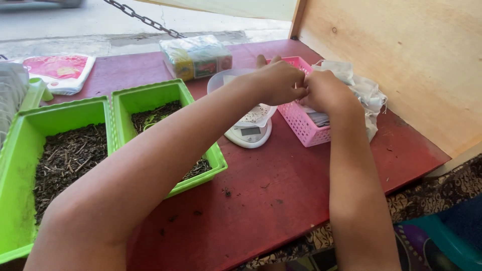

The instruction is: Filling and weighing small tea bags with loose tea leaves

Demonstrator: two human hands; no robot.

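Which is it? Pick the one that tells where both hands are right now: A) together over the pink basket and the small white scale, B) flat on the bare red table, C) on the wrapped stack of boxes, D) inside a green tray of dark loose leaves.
A: the left hand and right hand meet above the pink basket, beside the white scale.

Left arm: showing bare from upper arm to wrist, with no sleeve reaching into view.
Right arm: showing bare along the whole forearm.
Left hand (pixel 277 82): wearing no glove or ring.
Right hand (pixel 325 91): wearing no glove.
Wrists: carrying no watch or band.
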